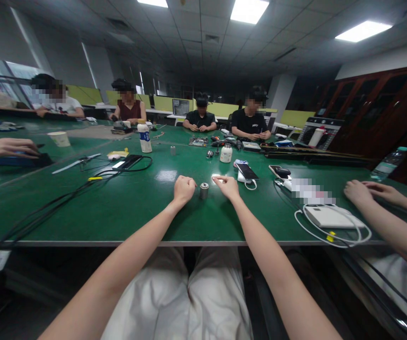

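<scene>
A small silver metal cylinder [204, 191], which looks like a little motor, stands upright on the green table between my two hands. Just left of it, my left hand [184, 190] rests in a closed fist, and the inside of that fist is hidden. On the other side, my right hand [228, 187] has thumb and forefinger pinched together. Anything between those fingertips is too small to make out. Both hands appear apart from the cylinder.
Beyond my hands stand a white jar [226, 153] and another small metal cylinder [173, 150]. A phone [247, 172] with a white cable lies right; black cables [79, 192] run left. A neighbour's hands [373, 191] rest near a white box [333, 217]. Several people sit around the table [128, 212].
</scene>
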`<state>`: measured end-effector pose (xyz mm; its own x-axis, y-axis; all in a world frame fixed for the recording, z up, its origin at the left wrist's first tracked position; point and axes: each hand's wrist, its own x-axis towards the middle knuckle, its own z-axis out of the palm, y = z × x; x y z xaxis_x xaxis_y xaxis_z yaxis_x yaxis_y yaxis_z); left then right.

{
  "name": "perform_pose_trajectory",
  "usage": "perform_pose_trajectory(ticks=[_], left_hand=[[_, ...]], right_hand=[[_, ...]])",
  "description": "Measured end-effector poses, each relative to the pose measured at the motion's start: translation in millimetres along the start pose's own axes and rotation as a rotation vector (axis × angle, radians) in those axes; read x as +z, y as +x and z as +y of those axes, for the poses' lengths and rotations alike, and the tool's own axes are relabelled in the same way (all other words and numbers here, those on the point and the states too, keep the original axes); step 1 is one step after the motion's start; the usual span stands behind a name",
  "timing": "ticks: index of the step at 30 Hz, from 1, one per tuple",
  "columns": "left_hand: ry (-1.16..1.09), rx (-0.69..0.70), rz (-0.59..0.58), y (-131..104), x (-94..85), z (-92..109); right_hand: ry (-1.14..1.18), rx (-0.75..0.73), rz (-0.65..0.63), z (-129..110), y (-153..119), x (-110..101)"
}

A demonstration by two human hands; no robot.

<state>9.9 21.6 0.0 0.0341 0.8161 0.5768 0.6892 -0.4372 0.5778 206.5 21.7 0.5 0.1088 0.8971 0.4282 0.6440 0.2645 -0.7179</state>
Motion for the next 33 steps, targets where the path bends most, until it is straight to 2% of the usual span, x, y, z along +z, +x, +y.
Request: perform_pose_trajectory(ticks=[7,16,19,24,29,33], left_hand=[[0.008,-0.004,-0.024,0.3,1.4,0.1],[-0.058,0.004,-0.030,-2.0,-5.9,8.0],[-0.066,0.029,-0.078,-4.9,-5.2,11.5],[-0.028,0.122,-0.217,-13.7,-0.7,13.7],[0.027,0.178,-0.278,-15.6,2.1,8.9],[0.051,0.188,-0.293,-14.1,2.9,7.0]], right_hand=[[-0.129,0.109,-0.131,24.4,1.6,-11.3],[-0.189,0.128,-0.172,21.6,0.4,-13.3],[-0.191,0.121,-0.145,17.4,-3.1,-11.8],[-0.112,0.009,-0.070,-1.6,-4.0,-10.7],[0.002,-0.154,-0.117,-21.3,-7.9,-3.2],[0.067,-0.199,-0.141,-25.1,-13.6,4.2]])
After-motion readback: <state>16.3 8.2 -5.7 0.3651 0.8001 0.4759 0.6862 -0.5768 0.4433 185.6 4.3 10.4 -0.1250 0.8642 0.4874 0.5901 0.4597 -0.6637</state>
